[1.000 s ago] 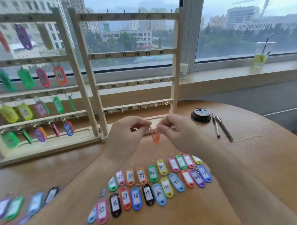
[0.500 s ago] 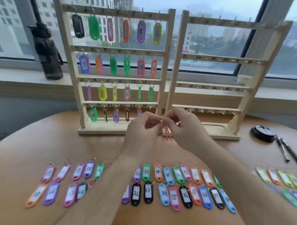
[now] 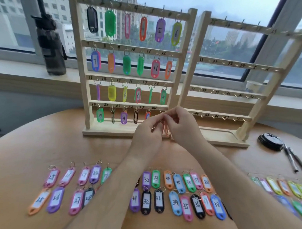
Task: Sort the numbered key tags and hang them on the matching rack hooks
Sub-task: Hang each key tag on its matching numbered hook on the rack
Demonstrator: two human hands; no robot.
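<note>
Both of my hands meet in front of the left wooden rack (image 3: 84, 65), just below its bottom rail near the mark 24. My left hand (image 3: 147, 131) and my right hand (image 3: 182, 126) pinch the ring of one orange key tag (image 3: 165, 132), which hangs edge-on between them. The left rack carries coloured tags on its hooks from 1 to 23. The right rack (image 3: 251, 120) has bare hooks numbered from 25 upward. Several numbered tags (image 3: 175, 202) lie in rows on the table under my forearms, with another group (image 3: 53, 200) at the left.
A dark bottle (image 3: 51, 44) stands on the window sill at the left. A black round lid (image 3: 270, 141) and two pens (image 3: 297, 160) lie on the round wooden table at the right, above more tags (image 3: 288, 188). A paper cup (image 3: 253, 86) sits behind the right rack.
The view has swung left, from the right rack to the left rack. My hands have kept the orange tag pinched and moved up close to the left rack's bottom rail.
</note>
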